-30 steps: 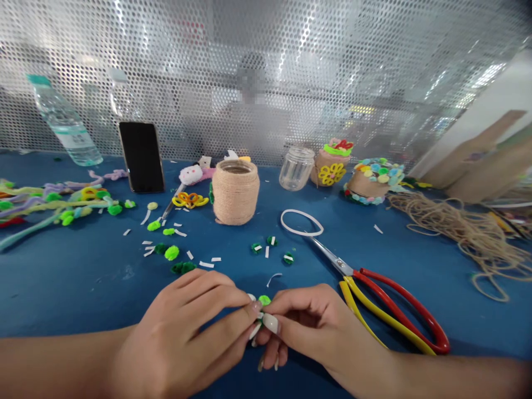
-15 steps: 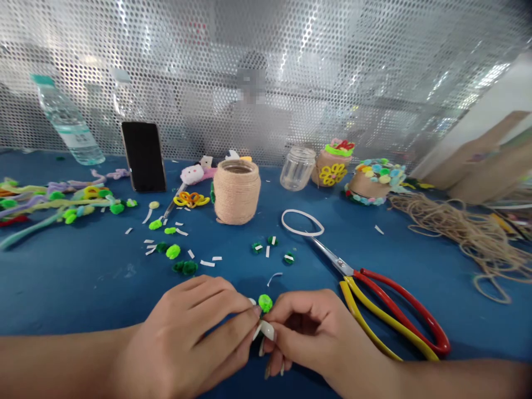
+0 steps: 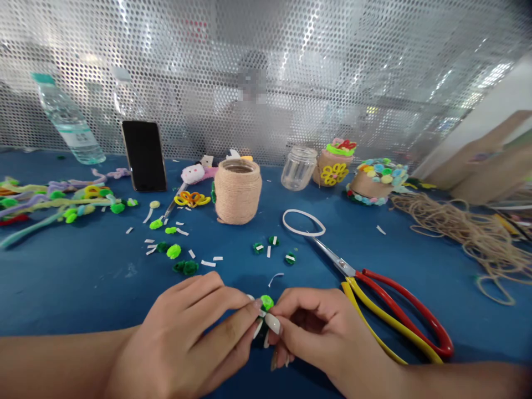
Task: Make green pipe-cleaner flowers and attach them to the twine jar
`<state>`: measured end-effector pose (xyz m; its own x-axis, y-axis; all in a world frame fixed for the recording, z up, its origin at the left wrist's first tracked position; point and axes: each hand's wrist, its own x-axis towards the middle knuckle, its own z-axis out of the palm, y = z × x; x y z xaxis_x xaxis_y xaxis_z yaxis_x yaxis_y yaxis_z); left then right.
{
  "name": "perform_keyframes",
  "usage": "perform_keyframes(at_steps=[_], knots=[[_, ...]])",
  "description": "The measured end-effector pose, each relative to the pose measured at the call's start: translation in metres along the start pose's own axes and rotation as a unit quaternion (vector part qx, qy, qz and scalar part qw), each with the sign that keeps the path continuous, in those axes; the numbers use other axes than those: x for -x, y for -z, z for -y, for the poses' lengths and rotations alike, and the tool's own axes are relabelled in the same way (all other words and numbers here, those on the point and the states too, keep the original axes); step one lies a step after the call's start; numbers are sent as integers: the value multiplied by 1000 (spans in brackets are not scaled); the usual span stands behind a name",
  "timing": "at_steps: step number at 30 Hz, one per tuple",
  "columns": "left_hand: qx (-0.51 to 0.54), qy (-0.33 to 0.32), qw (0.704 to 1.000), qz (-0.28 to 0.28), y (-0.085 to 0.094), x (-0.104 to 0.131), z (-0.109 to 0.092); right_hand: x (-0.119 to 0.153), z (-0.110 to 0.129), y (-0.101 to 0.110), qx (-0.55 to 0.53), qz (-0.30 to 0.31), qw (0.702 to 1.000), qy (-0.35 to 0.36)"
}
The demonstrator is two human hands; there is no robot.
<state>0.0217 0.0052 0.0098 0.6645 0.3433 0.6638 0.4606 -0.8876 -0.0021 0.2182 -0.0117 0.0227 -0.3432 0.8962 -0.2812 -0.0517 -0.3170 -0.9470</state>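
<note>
Both hands [image 3: 261, 318] are meeting low over the blue worktop [image 3: 137, 299], fingertips together, pinching a bright green pompom [image 3: 266, 302].

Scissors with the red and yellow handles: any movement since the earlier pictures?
No. The scissors keep their place against the white ring, tips still at its near edge; both shift slightly together in view.

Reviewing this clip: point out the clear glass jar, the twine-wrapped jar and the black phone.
clear glass jar [image 3: 297, 170]: head view, front wall
twine-wrapped jar [image 3: 238, 195]: head view, wrapped side
black phone [image 3: 145, 158]: head view, screen
</note>
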Motion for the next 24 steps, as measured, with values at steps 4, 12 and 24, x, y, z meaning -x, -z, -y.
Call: perform_keyframes(at_steps=[4, 12, 24], knots=[[22, 10, 1000, -19, -1, -3, -1, 1, -1, 0, 32, 10, 999, 42], [49, 17, 998, -19, 0, -8, -3, 5, -2, 0, 134, 6, 986, 97], [5, -44, 999, 11, 1, -1, -1, 2, -1, 0, 136, 17, 988, 77]])
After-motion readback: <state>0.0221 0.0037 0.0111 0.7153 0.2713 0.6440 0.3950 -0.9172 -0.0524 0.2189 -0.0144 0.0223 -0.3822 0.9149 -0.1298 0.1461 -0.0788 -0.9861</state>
